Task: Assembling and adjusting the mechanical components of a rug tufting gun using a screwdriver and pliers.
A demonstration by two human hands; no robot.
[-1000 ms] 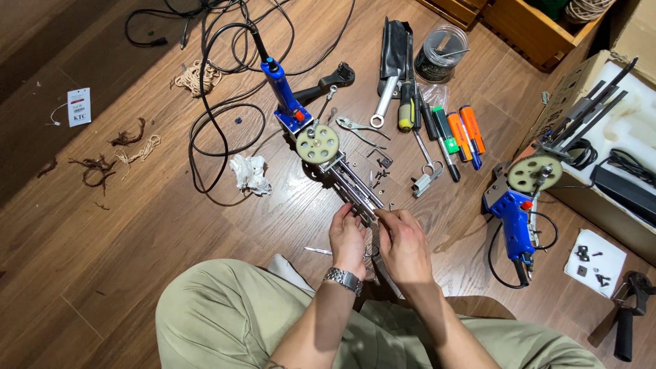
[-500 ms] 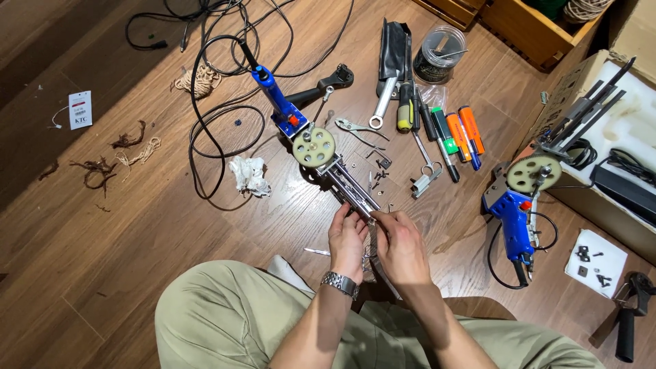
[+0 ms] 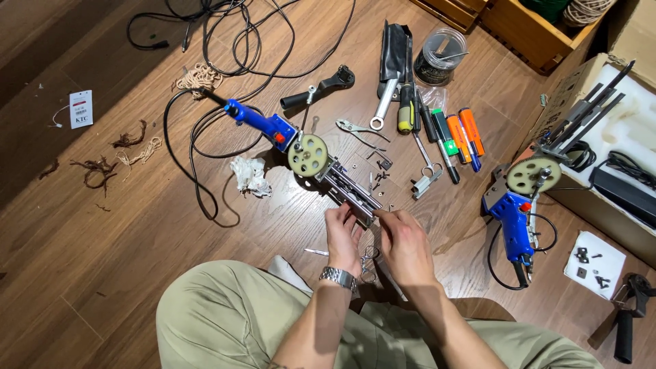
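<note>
1. The left hand [image 3: 343, 234] grips the metal front end of a blue tufting gun [image 3: 311, 156] lying on the wooden floor [image 3: 82, 260].
2. The right hand [image 3: 404, 240] pinches at the same end, fingertips just beside the left's.
3. Screwdrivers [image 3: 437, 133], a wrench [image 3: 383, 106] and loose screws [image 3: 379, 174] lie just beyond.
4. A second blue gun [image 3: 512, 212] rests well apart, to the right.
</note>
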